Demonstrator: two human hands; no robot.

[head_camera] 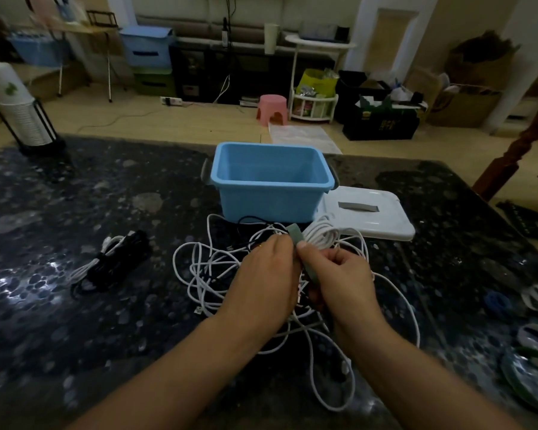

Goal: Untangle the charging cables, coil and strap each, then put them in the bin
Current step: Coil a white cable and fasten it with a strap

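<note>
A tangle of white and black charging cables (pixel 205 268) lies on the dark stone table in front of the blue bin (pixel 271 181). Above the tangle, my left hand (pixel 267 277) and my right hand (pixel 339 274) meet and together pinch a grey-green strap (pixel 295 235) that wraps a bunch of white cable. A coiled white bundle (pixel 322 234) pokes out just beyond my right hand. The inside of the bin shows only its bare blue walls. The cable part between my palms is hidden.
A coiled black-and-white cable bundle (pixel 112 259) lies to the left. The bin's white lid (pixel 367 212) rests right of the bin. More straps (pixel 534 297) and a plate (pixel 528 377) sit at the right edge. A cup stack on a stand (pixel 22 113) stands back left.
</note>
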